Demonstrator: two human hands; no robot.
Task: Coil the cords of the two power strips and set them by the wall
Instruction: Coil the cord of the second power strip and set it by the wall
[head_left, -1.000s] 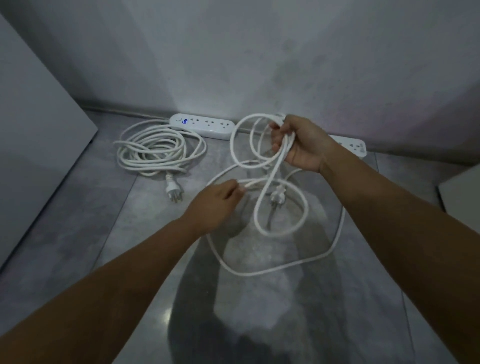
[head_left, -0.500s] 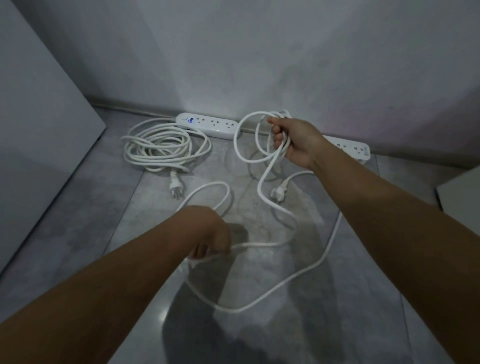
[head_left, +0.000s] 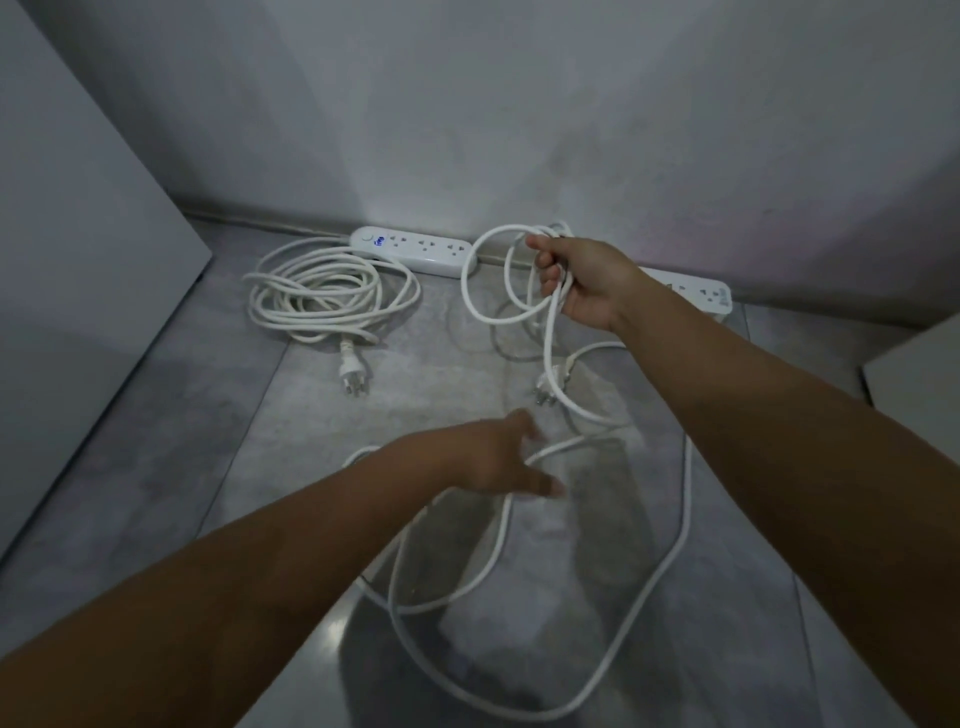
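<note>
A white power strip (head_left: 415, 250) with a blue light lies by the wall, its cord (head_left: 322, 291) coiled beside it and its plug (head_left: 353, 370) towards me. The second power strip (head_left: 701, 296) lies at the wall, partly behind my right arm. My right hand (head_left: 582, 278) grips a few loops of its cord (head_left: 483, 306) above the floor, with the plug (head_left: 548, 384) dangling below. The rest of that cord (head_left: 670, 556) sprawls in wide loops on the floor. My left hand (head_left: 509, 457) hovers over a loose strand with fingers spread, holding nothing.
Grey tiled floor (head_left: 156, 467) meets the pale wall (head_left: 467, 130) at the back. A white panel (head_left: 78, 234) stands on the left and the corner of a white object (head_left: 919, 374) juts in on the right.
My left hand let go of the strand it had pulled back and now reaches forward, fingers spread. My right hand kept the loops raised. More cord lies slack on the floor.
</note>
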